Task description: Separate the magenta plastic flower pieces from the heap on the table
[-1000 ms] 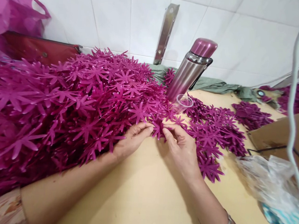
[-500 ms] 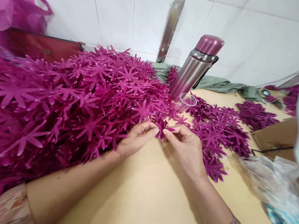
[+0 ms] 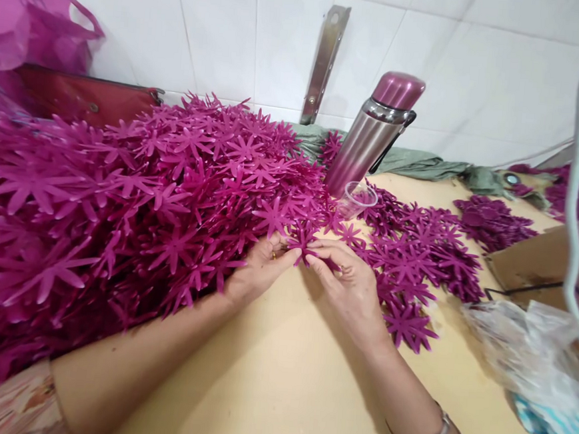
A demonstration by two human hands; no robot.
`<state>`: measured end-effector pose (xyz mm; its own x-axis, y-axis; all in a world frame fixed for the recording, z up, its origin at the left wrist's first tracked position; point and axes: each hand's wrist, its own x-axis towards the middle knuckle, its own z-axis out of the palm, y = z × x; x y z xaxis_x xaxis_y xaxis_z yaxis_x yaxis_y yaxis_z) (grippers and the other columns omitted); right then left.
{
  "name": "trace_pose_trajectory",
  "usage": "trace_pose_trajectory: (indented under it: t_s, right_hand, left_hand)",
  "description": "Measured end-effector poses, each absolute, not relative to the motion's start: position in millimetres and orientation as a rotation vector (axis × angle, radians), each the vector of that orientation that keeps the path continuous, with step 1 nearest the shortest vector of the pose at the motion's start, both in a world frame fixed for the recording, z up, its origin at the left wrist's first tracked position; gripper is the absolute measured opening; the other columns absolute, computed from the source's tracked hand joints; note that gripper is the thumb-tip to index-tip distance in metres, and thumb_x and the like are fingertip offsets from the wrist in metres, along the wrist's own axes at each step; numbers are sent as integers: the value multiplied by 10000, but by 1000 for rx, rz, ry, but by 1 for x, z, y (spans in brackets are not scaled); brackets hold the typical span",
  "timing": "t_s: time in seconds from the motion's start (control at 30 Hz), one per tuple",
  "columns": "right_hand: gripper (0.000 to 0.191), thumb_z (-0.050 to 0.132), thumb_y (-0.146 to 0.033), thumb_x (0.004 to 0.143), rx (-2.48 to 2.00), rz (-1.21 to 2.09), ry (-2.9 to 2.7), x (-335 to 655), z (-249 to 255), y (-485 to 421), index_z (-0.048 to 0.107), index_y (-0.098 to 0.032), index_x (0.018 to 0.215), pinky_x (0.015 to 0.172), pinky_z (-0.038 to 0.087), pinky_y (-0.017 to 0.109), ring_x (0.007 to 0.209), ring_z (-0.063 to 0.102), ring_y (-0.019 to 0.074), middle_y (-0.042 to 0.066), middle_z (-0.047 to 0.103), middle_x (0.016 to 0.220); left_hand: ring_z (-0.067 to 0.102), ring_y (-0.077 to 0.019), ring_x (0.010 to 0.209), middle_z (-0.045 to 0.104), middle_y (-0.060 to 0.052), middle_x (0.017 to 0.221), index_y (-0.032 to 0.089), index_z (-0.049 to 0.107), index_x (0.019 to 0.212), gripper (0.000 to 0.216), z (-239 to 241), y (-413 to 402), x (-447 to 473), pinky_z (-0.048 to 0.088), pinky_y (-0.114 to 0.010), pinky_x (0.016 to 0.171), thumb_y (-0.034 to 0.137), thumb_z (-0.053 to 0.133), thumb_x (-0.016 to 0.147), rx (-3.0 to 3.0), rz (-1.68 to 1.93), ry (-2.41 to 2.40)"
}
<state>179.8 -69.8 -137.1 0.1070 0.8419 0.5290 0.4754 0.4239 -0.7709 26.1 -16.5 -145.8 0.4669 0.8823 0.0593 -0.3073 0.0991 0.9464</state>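
Between my fingertips is a magenta star-shaped artificial flower piece point(image 3: 302, 243), with narrow petals spread outward. My left hand point(image 3: 266, 263) pinches its left side, thumb stretched toward the centre. From the right, my right hand point(image 3: 347, 282) grips its edge between thumb and fingers. Whether it is one layer or several stacked ones I cannot tell. A big heap of the same magenta pieces point(image 3: 170, 201) rises beside my left forearm. To the right of my right hand lies a flatter, darker spread of star pieces point(image 3: 417, 254).
A steel-and-purple flask point(image 3: 369, 136) stands behind my hands, with a clear plastic cup point(image 3: 360, 197) before it. At right are a cardboard box point(image 3: 557, 258), crumpled clear plastic point(image 3: 525, 336) and a hanging grey cable point(image 3: 575, 199). A red pouch point(image 3: 88, 97) lies behind the heap.
The held flower piece has turned from edge-on to facing up more, its petals now spread. Both hands stay close together and have shifted slightly left in view.
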Motion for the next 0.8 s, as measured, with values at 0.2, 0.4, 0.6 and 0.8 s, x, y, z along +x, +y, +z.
trace_pose_trajectory:
  t_s: [0.2,0.4,0.6,0.8]
  right_hand:
    - [118,686,-136,891,-1218,343,-1531,176,-130,-72,687,-228,816,847,510,318,899,661,175,32,706,923]
    - [164,681,-135,864,-1221,399,-1518,174,-131,-74,610,-231,751,775,468,320,847,596,184,17,609,860]
    - [122,742,-217,875,-1186,502,-1539,183,-131,-71,681,-235,771,824,464,331,876,604,191,21,649,872]
    - [200,677,-332,935,-1211,759,-1422,191,-130,-69,677,-220,770,834,438,311,866,586,169,12,643,886]
  left_hand:
    - [644,-162,833,710,-14,852,171,682,866,265,-138,-22,27,514,-290,809,400,789,790,1081,974,657]
    - [636,-145,807,680,8,801,165,659,842,244,-136,-21,26,509,-275,796,334,816,762,1157,937,622]
    - [641,-149,799,719,-17,850,171,683,893,247,-143,-16,25,505,-286,815,375,785,798,1136,920,566]
    - [653,-143,778,762,-34,906,166,720,913,250,-144,-13,25,515,-310,881,370,800,792,1143,891,509]
